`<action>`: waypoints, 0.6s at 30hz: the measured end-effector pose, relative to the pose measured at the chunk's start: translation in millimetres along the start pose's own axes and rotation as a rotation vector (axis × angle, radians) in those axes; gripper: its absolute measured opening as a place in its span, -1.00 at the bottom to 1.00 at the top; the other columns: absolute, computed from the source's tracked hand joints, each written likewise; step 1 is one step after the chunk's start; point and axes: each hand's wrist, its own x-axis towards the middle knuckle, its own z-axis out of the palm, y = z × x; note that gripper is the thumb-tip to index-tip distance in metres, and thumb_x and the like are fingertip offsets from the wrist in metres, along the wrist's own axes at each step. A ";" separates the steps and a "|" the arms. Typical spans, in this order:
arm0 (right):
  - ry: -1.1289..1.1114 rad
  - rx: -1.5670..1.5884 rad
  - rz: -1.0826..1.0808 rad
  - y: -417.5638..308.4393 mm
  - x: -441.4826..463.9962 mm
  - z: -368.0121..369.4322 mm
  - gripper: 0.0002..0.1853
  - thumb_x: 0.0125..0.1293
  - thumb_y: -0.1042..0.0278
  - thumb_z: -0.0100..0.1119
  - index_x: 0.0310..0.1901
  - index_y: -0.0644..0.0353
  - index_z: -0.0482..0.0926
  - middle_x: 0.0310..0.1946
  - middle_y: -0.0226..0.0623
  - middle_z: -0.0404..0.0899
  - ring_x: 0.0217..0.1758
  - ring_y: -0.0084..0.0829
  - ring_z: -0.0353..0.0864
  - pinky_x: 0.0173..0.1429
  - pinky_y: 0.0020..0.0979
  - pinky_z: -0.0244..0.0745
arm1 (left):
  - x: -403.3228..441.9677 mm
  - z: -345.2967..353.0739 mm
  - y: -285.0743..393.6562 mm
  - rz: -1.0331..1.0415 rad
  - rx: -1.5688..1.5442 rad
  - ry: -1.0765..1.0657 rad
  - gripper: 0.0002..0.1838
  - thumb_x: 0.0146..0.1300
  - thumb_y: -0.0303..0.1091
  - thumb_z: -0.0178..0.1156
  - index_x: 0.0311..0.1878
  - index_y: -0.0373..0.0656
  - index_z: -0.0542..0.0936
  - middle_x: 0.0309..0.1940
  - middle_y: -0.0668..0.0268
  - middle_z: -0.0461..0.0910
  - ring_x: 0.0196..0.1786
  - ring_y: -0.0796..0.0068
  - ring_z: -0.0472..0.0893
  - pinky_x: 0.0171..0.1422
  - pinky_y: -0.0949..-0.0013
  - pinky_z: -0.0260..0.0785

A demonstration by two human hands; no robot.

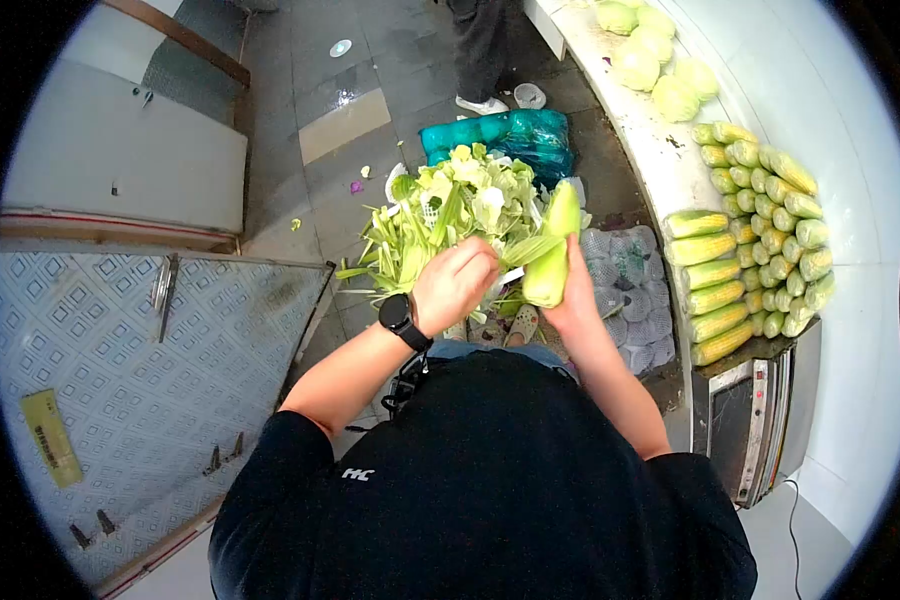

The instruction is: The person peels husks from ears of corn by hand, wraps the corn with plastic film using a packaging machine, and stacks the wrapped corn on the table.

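Note:
An ear of corn [550,268] in its pale green husk is held upright in my right hand [574,296], whose fingers wrap its right side. One husk leaf [530,249] peels away from the ear toward the left. My left hand [457,284], with a black watch on its wrist, is closed at the end of that leaf and appears to pinch it. Just beyond both hands rises a heap of stripped husks and leaves [425,225]; whatever container holds it is mostly hidden. A small white piece, too unclear to name, shows between the hands.
Trimmed corn ears [775,235] are stacked on the counter [660,160] at right, with several cabbages [660,65] farther back. Net-wrapped produce [625,290] lies on the floor beside a teal bag [500,138]. Another person's leg [481,50] stands beyond. A patterned door [150,370] is at left.

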 end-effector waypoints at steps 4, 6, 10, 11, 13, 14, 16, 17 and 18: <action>0.021 -0.177 0.045 9.8 -3.5 11.2 -0.45 0.53 -0.14 -0.05 0.28 0.16 0.40 0.03 -0.24 0.61 -0.03 -0.32 0.65 0.08 -0.19 0.61 | 0.8 -26.6 -15.1 -0.125 -0.070 0.025 -0.66 0.16 -0.46 0.37 -0.02 -0.20 0.50 -0.03 0.11 0.62 -0.02 0.06 0.63 -0.02 0.22 0.55; -0.033 -0.248 0.069 26.2 -1.7 24.6 -0.49 0.54 -0.16 -0.10 0.19 0.12 0.46 -0.09 -0.27 0.64 -0.20 -0.33 0.69 -0.17 -0.25 0.65 | 2.0 -39.9 -18.8 -0.207 -0.154 -0.044 -0.59 0.16 -0.44 0.38 0.08 -0.18 0.51 0.03 0.11 0.61 0.01 0.07 0.63 -0.01 0.24 0.55; -0.158 -0.294 0.107 64.4 3.1 32.7 -0.48 0.53 -0.15 -0.06 0.20 0.14 0.46 -0.12 -0.26 0.65 -0.19 -0.35 0.71 -0.18 -0.29 0.67 | -13.2 -43.0 -35.4 -0.225 -0.367 -0.068 -0.42 0.15 -0.41 0.41 0.28 -0.12 0.51 -0.03 0.18 0.61 -0.09 0.17 0.63 -0.07 0.29 0.53; -0.156 -0.300 0.107 68.6 3.9 35.6 -0.48 0.53 -0.15 -0.06 0.20 0.14 0.46 -0.12 -0.26 0.65 -0.19 -0.35 0.71 -0.18 -0.29 0.67 | -15.7 -45.4 -35.8 -0.291 -0.470 -0.081 -0.44 0.16 -0.41 0.41 0.26 -0.13 0.53 -0.09 0.20 0.61 -0.14 0.19 0.63 -0.09 0.31 0.52; -0.145 -0.387 0.182 75.4 2.5 41.4 -0.49 0.53 -0.13 -0.04 0.22 0.14 0.45 -0.14 -0.27 0.66 -0.22 -0.34 0.71 -0.20 -0.30 0.67 | -24.3 -45.7 -42.5 -0.337 -0.429 0.042 -0.61 0.16 -0.43 0.41 0.08 -0.19 0.61 -0.23 0.22 0.58 -0.24 0.23 0.59 -0.15 0.31 0.48; -0.138 -0.405 0.231 76.7 2.5 43.1 -0.50 0.54 -0.11 -0.05 0.25 0.13 0.44 -0.18 -0.30 0.67 -0.27 -0.34 0.71 -0.24 -0.30 0.67 | -31.8 -43.6 -56.6 -0.311 -0.385 0.044 -0.71 0.16 -0.44 0.41 -0.04 -0.22 0.63 -0.27 0.22 0.56 -0.25 0.22 0.58 -0.17 0.30 0.47; -0.097 -0.440 0.191 85.6 4.5 49.7 -0.49 0.54 -0.12 -0.06 0.24 0.13 0.43 -0.16 -0.29 0.66 -0.24 -0.34 0.70 -0.21 -0.28 0.66 | -44.4 -49.2 -62.6 -0.321 -0.431 0.077 -0.88 0.17 -0.48 0.39 -0.29 -0.27 0.62 -0.37 0.21 0.53 -0.28 0.21 0.57 -0.20 0.27 0.43; -0.060 -0.458 0.129 88.6 2.0 63.4 -0.48 0.54 -0.14 -0.06 0.24 0.13 0.43 -0.14 -0.28 0.65 -0.21 -0.35 0.69 -0.18 -0.27 0.65 | -50.3 -59.0 -58.1 -0.340 -0.432 0.091 -0.88 0.17 -0.48 0.39 -0.29 -0.27 0.62 -0.37 0.21 0.53 -0.28 0.21 0.57 -0.20 0.27 0.43; 0.030 -0.295 0.063 90.0 1.2 78.3 -0.49 0.54 -0.14 -0.08 0.26 0.10 0.42 -0.05 -0.26 0.62 -0.11 -0.35 0.65 -0.08 -0.22 0.63 | -57.9 -70.5 -51.5 -0.234 -0.455 0.046 -0.90 0.19 -0.49 0.37 -0.29 -0.26 0.62 -0.38 0.21 0.53 -0.28 0.21 0.58 -0.19 0.27 0.43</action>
